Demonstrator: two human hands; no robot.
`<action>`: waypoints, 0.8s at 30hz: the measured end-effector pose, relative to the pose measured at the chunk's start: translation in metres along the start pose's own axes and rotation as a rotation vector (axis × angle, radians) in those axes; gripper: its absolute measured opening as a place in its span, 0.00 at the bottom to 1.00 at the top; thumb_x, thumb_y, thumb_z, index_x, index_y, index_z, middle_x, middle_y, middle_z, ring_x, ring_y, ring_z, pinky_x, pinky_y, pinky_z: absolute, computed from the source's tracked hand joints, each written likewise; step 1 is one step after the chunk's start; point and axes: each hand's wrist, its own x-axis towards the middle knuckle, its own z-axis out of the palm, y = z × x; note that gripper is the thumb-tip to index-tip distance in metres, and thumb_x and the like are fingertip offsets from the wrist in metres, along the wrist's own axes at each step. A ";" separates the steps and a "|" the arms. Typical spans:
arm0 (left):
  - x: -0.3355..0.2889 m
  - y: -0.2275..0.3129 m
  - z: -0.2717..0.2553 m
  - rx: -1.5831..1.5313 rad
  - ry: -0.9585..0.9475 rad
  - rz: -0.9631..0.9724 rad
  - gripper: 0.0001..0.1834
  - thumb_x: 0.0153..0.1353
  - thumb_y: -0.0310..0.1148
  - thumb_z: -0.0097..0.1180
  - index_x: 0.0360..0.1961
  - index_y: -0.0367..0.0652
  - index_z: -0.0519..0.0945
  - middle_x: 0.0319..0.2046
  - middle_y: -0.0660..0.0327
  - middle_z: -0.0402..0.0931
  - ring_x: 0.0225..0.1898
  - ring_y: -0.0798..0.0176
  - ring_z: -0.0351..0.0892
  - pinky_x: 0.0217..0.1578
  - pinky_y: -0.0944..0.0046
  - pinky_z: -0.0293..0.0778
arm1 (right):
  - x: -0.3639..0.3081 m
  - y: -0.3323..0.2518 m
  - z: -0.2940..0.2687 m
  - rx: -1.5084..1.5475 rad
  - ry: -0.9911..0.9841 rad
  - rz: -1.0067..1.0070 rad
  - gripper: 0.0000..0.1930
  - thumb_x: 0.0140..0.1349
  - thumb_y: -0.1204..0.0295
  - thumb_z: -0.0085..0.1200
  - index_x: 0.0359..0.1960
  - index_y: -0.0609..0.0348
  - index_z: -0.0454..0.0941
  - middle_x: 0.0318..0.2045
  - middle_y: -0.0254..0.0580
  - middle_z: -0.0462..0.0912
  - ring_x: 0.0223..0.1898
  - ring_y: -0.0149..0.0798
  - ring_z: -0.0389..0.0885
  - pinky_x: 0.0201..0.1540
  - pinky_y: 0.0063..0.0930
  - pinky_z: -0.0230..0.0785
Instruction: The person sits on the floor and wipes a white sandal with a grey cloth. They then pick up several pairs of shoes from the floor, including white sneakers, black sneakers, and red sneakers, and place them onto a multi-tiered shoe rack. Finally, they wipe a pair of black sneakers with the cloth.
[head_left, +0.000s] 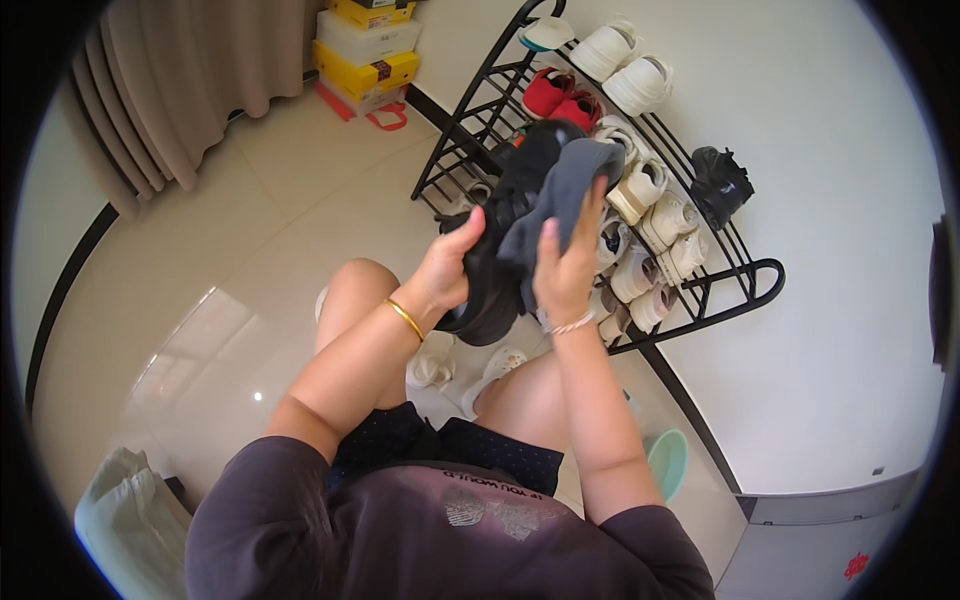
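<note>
Head view. Left hand (447, 268) clasps a black shoe (505, 235) by its heel. Right hand (563, 270), just beside, presses a grey cloth (560, 195) on its upper. Wiping appears underway. Shoe rack (720, 285) beyond the grip holds pale pairs, seemingly untouched.

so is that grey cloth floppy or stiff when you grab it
Probably floppy: the grey cloth folds and droops over the black shoe where the right hand presses it. It looks thin, so likely light and unlikely to slip.
</note>
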 end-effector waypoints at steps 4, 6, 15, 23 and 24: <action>0.002 0.015 -0.005 -0.071 -0.054 0.123 0.28 0.62 0.47 0.44 0.55 0.35 0.65 0.53 0.51 0.67 0.54 0.54 0.67 0.57 0.56 0.60 | -0.049 -0.030 0.032 0.214 -0.060 0.137 0.24 0.60 0.69 0.42 0.56 0.71 0.59 0.59 0.60 0.57 0.61 0.62 0.51 0.61 0.45 0.45; 0.001 0.025 -0.003 -0.119 -0.093 0.134 0.29 0.61 0.48 0.44 0.55 0.35 0.65 0.54 0.51 0.66 0.55 0.53 0.66 0.58 0.55 0.58 | -0.078 -0.042 0.039 0.279 -0.178 0.160 0.24 0.60 0.69 0.42 0.56 0.71 0.58 0.57 0.62 0.58 0.59 0.61 0.55 0.61 0.44 0.45; -0.001 0.021 0.007 0.001 -0.009 0.055 0.40 0.58 0.63 0.32 0.56 0.37 0.64 0.53 0.51 0.67 0.54 0.55 0.67 0.56 0.58 0.62 | -0.042 -0.042 0.045 0.059 -0.119 0.089 0.28 0.63 0.60 0.38 0.57 0.72 0.56 0.60 0.63 0.54 0.63 0.63 0.47 0.63 0.46 0.37; -0.002 0.020 -0.021 0.113 0.045 0.089 0.29 0.61 0.53 0.43 0.52 0.40 0.69 0.48 0.53 0.71 0.49 0.57 0.72 0.52 0.60 0.66 | -0.018 -0.049 0.055 0.078 -0.163 0.079 0.24 0.61 0.67 0.39 0.56 0.70 0.59 0.60 0.63 0.53 0.61 0.68 0.47 0.62 0.52 0.40; -0.005 0.028 -0.020 0.089 0.041 0.059 0.27 0.60 0.50 0.45 0.50 0.37 0.70 0.48 0.53 0.72 0.50 0.57 0.71 0.54 0.59 0.63 | -0.030 -0.057 0.055 0.103 -0.189 0.080 0.24 0.62 0.67 0.39 0.56 0.70 0.58 0.60 0.63 0.53 0.62 0.66 0.46 0.63 0.49 0.39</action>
